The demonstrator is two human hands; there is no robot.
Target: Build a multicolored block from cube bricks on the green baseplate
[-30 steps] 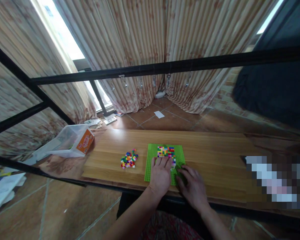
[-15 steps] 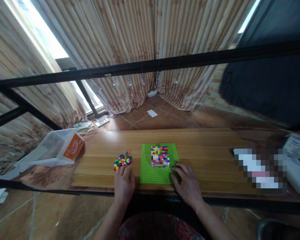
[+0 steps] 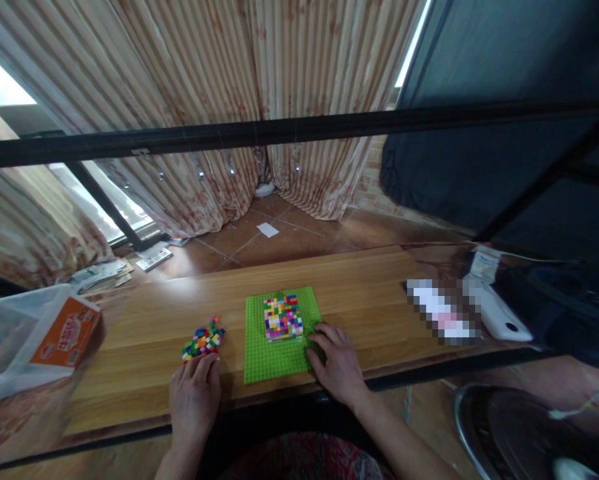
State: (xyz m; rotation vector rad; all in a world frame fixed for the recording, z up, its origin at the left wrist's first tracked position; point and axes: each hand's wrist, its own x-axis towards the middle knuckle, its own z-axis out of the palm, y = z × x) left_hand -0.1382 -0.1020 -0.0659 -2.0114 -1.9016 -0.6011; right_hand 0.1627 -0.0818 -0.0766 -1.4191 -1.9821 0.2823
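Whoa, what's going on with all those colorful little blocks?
A person has both hands at a wooden tabletop. The left hand is at the near edge of a loose pile of colorful bricks; whether it pinches one is hard to tell. The right hand is at the right edge of a green baseplate. On that baseplate sits a squarish block of many-colored bricks.

Multicoloured block [image 3: 283, 316] tops green baseplate [image 3: 275, 363], loose bricks [image 3: 204, 341] lying left.
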